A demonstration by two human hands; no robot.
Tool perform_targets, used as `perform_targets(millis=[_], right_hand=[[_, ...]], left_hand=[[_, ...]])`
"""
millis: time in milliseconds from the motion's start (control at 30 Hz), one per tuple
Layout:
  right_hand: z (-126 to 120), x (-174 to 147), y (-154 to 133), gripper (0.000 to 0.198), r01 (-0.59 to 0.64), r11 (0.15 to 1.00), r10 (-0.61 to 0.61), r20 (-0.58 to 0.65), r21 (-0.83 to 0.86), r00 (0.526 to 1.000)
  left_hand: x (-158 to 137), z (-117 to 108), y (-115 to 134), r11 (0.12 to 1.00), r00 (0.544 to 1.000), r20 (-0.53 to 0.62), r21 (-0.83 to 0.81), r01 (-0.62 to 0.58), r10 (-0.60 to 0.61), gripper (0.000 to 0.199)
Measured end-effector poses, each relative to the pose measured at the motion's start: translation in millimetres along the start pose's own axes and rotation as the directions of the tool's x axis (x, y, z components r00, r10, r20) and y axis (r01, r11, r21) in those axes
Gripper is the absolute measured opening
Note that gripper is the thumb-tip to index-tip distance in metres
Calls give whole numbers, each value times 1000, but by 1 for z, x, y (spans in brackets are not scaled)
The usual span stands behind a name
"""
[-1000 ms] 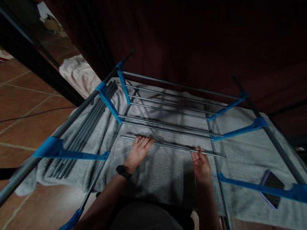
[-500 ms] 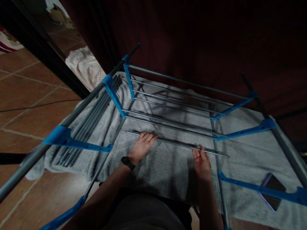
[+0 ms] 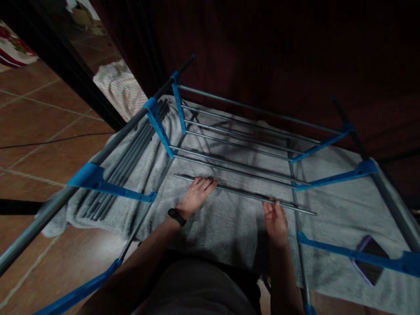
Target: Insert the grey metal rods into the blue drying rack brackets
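A thin grey metal tube [image 3: 241, 191] lies crosswise before me, gripped by both hands. My left hand [image 3: 197, 194], with a dark band on its wrist, is closed over the tube from above, left of its middle. Toward its right end, my right hand [image 3: 274, 218] pinches it between fingers and thumb. Around the hands stands a rack frame of grey tubes with blue plastic brackets [image 3: 160, 127]. Several crossbars [image 3: 229, 131] join its left and right sides farther back. The held tube's left end is apart from the nearest left bracket [image 3: 131, 192].
Several loose grey tubes [image 3: 131, 162] lie bundled on a grey blanket [image 3: 223, 232] at the left. A phone [image 3: 370, 262] rests on the right, partly behind a blue bracket. Tiled floor [image 3: 39, 105] with a thin cable shows at far left; a dark red curtain [image 3: 262, 52] hangs behind.
The view has shifted slightly, so the rack's left side appears a little farther right. Both hands keep hold of the tube, which has hardly moved relative to the rack.
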State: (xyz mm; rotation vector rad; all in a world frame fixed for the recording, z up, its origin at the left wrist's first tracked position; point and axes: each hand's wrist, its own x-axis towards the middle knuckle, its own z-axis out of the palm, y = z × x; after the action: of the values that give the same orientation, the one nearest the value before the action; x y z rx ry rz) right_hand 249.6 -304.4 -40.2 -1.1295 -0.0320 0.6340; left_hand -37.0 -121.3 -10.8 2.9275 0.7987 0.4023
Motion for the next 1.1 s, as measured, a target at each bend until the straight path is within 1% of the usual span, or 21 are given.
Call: perform_targets(millis=[167,300,467,633,800,933,1100], right_hand=[[-3,0,2,26,4,1000,-4,24,13,1000],[-7,1,3,22,-3,1000,1,43,29,999],[-10,2,4,17,-22,1000,20,79,16,997],[-9,2,3,21,-10,1000,10,92,5,996],[-9,3,5,21,-3,1000,4,73,-11,997],[-9,4,7,23,-9,1000,8,29,30,1000],[-6,3,7,22,-27,997,26,25,65,999]], left_hand=[[-1,-1,2,1000,1000,-21,16,-14,15,57],[-1,-3,2,999,999,-38,44,-24,25,56],[-1,-1,1,998,999,-30,50,-33,34,54],[-1,0,1,999,1000,-13,37,-26,27,54],[-1,1,-1,998,999,-25,51,-21,22,46],[-2,1,-2,997,996,-70,55,-51,55,37],[-2,1,-4,997,990,-122,46,-65,70,37]])
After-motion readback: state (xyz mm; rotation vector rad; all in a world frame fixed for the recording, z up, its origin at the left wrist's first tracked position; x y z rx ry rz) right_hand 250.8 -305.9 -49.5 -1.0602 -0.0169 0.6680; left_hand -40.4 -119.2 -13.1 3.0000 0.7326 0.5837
